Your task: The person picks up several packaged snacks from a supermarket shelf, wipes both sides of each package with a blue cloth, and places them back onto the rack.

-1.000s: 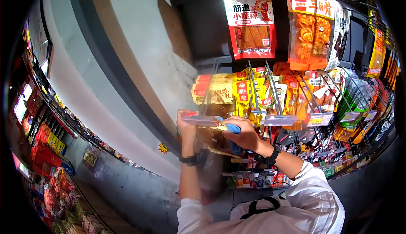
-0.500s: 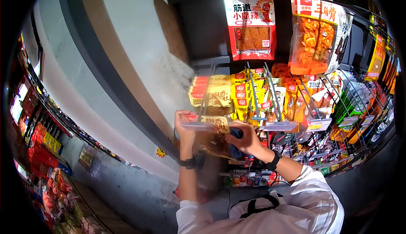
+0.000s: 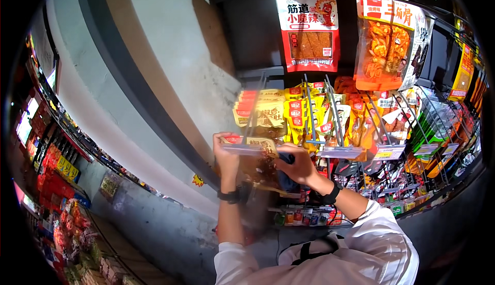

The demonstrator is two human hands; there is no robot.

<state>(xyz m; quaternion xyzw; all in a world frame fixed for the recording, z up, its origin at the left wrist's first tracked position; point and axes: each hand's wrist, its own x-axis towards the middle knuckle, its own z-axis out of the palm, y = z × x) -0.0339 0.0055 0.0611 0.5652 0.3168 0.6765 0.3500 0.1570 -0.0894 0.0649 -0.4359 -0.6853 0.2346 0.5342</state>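
Pale wall (image 3: pixel 178 53) curves up on the left, and next to it is a black rack (image 3: pixel 252 32) full of snack bags on metal hooks. I can see the person's two bare hands close together, low in front of the rack. Between them is a cream and brown packet (image 3: pixel 258 171), standing up, just below a row of cream packets (image 3: pixel 260 115) that look the same. A clear strip (image 3: pixel 242 150) goes across the front of it. The left hand (image 3: pixel 225 153) is at the top left corner, with its fingers curled in close, but I can't tell if they pinch the packet, the strip or both. The right hand (image 3: pixel 299 166) is at the packet's right side, its fingers wrapped around a dark blue cloth (image 3: pixel 287 183), with its thumb pointing left. Both wrists wear dark bands, and the sleeves (image 3: pixel 386 238) are white. Yellow packets (image 3: pixel 295 112) hang to the right of the cream ones. Higher up hang a red and white packet (image 3: pixel 310 45) and a big bag of orange food (image 3: pixel 382 50). Far off to the left, shiny red bags (image 3: pixel 69 228) are piled up.
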